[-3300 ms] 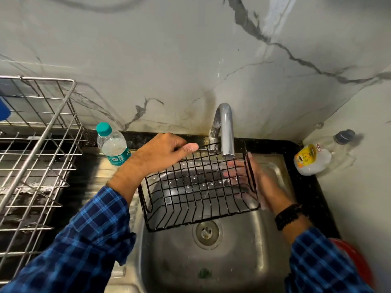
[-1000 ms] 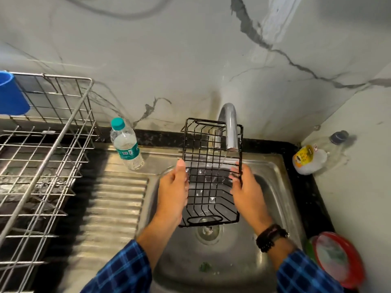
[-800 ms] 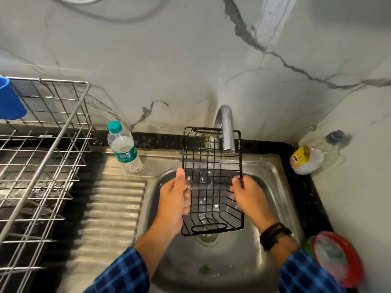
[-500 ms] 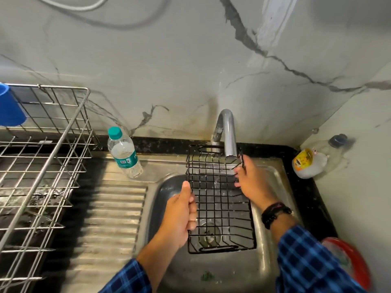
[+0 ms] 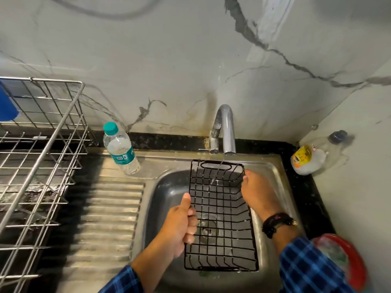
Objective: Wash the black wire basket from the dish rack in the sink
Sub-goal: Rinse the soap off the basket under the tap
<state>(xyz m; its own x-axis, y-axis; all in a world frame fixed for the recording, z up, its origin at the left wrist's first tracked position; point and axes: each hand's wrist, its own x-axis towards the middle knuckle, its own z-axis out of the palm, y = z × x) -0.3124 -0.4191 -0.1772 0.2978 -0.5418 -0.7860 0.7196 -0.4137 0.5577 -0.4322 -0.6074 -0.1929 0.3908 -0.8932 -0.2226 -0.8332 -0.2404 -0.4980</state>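
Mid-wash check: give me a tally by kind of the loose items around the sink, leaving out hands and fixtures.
Wire baskets: 1, the black wire basket
Plastic bottles: 2, the teal-capped bottle and the yellow-label bottle
Dish racks: 1, the dish rack
Blue containers: 1, the blue container, cut off by the frame edge
Red-rimmed dishes: 1, the red-rimmed dish, blurred
Total: 6

Dim, grey-green indoor light through a wide-angle lens.
The marble wall [image 5: 169,60] is brightest; the dish rack [image 5: 55,129] throws its shadow rightward onto it, so light comes from the left. Dull highlights sit on the tap [image 5: 229,132] and the sink [image 5: 273,163] rim, the drainboard [image 5: 110,208] lies dark. Edges bow outward; the red round object [image 5: 355,261] at lower right is smeared.
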